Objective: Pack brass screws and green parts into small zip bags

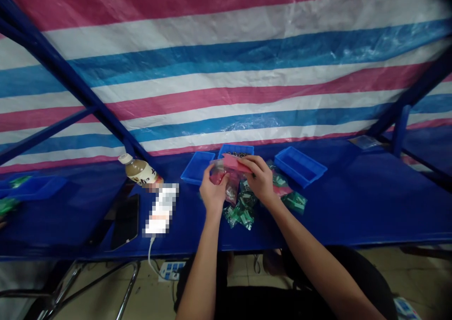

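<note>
My left hand (213,192) is closed, thumb against fingers, on a clear plastic bag (231,193) with pinkish and pale contents that I cannot make out. My right hand (260,178) pinches a flat pink piece (233,162), possibly a slip or small bag, at the top of the clear bag. Under and beside both hands lies a pile of small green-tinted plastic packets (243,211). One more green packet (295,202) rests to the right of the pile. Behind the hands stands a blue tray (226,149) of small metallic parts, partly hidden.
Blue trays stand at the left (189,177) and right (300,167) of the pile. A drink bottle (139,171), a dark phone (126,221) and a blurred-out device (160,211) with a white cable lie on the left. Blue frame bars (70,75) flank the striped sheet.
</note>
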`<state>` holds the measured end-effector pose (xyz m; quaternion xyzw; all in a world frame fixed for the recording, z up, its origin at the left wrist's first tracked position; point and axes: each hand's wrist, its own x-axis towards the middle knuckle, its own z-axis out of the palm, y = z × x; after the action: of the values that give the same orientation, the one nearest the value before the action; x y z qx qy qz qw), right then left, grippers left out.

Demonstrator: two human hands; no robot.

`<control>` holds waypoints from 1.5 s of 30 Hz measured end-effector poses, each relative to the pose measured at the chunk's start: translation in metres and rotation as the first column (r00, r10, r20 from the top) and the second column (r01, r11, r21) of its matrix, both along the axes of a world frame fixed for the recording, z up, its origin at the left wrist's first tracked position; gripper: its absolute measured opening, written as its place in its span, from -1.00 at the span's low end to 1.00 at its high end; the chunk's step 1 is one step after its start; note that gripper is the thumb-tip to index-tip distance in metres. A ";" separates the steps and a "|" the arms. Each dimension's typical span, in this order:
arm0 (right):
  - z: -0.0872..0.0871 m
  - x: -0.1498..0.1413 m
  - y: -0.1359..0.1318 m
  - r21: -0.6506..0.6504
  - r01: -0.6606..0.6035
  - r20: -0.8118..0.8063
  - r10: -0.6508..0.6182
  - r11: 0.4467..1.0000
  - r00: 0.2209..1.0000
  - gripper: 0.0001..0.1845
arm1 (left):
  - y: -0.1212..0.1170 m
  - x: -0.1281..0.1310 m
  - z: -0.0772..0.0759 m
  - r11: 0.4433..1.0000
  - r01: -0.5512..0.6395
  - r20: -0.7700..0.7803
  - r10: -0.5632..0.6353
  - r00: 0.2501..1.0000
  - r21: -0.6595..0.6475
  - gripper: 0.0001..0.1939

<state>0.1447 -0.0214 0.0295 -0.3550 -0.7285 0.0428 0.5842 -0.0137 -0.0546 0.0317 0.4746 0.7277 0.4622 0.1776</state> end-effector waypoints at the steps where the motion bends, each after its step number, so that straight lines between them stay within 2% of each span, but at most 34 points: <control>1: 0.000 0.002 0.000 0.016 0.028 -0.017 -0.027 0.999 0.999 -0.65 | -0.001 0.002 -0.001 1.000 -0.007 0.013 0.007 1.000 0.007 -0.50; 3: 0.001 0.007 -0.001 0.029 0.107 -0.091 -0.104 0.994 0.990 -0.66 | -0.005 0.006 -0.005 0.999 -0.018 0.053 0.016 0.998 0.040 -0.62; 7: 0.005 0.017 0.002 0.045 0.211 -0.182 -0.200 0.976 0.963 -0.72 | -0.009 0.010 -0.009 0.985 -0.009 0.096 -0.008 0.995 0.173 -0.69; 11: 0.004 0.020 0.002 0.076 0.228 -0.171 -0.212 0.971 0.962 -0.73 | -0.009 0.004 -0.003 0.949 -0.025 0.072 0.003 0.997 0.314 -0.71; 15: 0.005 0.018 0.000 0.087 0.231 -0.162 -0.215 0.969 0.963 -0.71 | -0.011 -0.008 0.004 0.912 -0.104 0.160 0.043 0.986 0.397 -0.66; 19: 0.007 0.019 -0.002 0.067 0.249 -0.165 -0.236 0.966 0.958 -0.71 | -0.009 -0.015 0.002 0.887 -0.115 0.209 0.021 0.978 0.447 -0.59; 21: 0.007 0.020 -0.002 0.078 0.241 -0.172 -0.225 0.967 0.959 -0.70 | -0.007 -0.015 -0.004 0.914 -0.049 0.194 -0.033 0.980 0.403 -0.58; 23: 0.005 0.019 -0.002 0.080 0.215 -0.145 -0.202 0.973 0.969 -0.67 | -0.005 -0.013 -0.009 0.957 0.059 0.143 -0.103 0.984 0.285 -0.55; 25: 0.002 0.015 0.000 0.047 0.177 -0.061 -0.174 0.983 0.983 -0.66 | -0.006 -0.009 -0.011 0.977 0.121 0.020 -0.126 0.992 0.177 -0.50; 27: -0.003 0.009 0.001 -0.018 0.099 0.103 -0.097 0.995 0.990 -0.68 | -0.010 -0.004 -0.006 0.982 0.099 -0.147 -0.076 0.986 0.161 -0.49; 29: -0.009 0.001 0.002 -0.113 -0.008 0.321 0.044 0.994 0.946 -0.70 | -0.015 -0.001 0.002 0.975 0.067 -0.265 -0.009 0.964 0.210 -0.53; 31: -0.014 -0.005 0.002 -0.235 -0.088 0.487 0.196 0.968 0.851 -0.60 | -0.019 -0.001 0.009 0.968 0.072 -0.306 0.004 0.952 0.239 -0.59; 32: -0.015 -0.007 0.001 -0.287 -0.106 0.528 0.250 0.952 0.811 -0.55 | -0.019 -0.003 0.011 0.968 0.090 -0.312 -0.013 0.950 0.236 -0.61; 34: -0.016 -0.009 0.000 -0.343 -0.110 0.550 0.295 0.933 0.782 -0.49 | -0.018 -0.008 0.008 0.969 0.156 -0.326 -0.087 0.941 0.190 -0.65; 36: -0.016 -0.009 -0.002 -0.341 -0.090 0.542 0.274 0.936 0.794 -0.48 | -0.015 -0.012 -0.001 0.961 0.249 -0.361 -0.193 0.912 0.117 -0.67; 39: -0.013 -0.006 -0.002 -0.275 -0.054 0.495 0.190 0.960 0.848 -0.50 | -0.011 -0.014 -0.018 0.933 0.359 -0.474 -0.311 0.824 0.011 -0.68; 42: -0.007 0.006 0.001 -0.180 0.014 0.388 0.058 0.983 0.920 -0.56 | -0.012 -0.009 -0.025 0.936 0.343 -0.556 -0.326 0.764 -0.078 -0.65; 45: 0.001 0.034 0.003 -0.123 0.138 0.332 -0.091 0.983 0.939 -0.63 | -0.015 -0.001 -0.020 0.964 0.262 -0.581 -0.244 0.776 -0.056 -0.57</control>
<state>0.1787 -0.0188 0.0305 -0.4405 -0.7879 0.0022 0.4302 -0.0148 -0.0693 0.0112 0.6890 0.6700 0.2764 -0.0003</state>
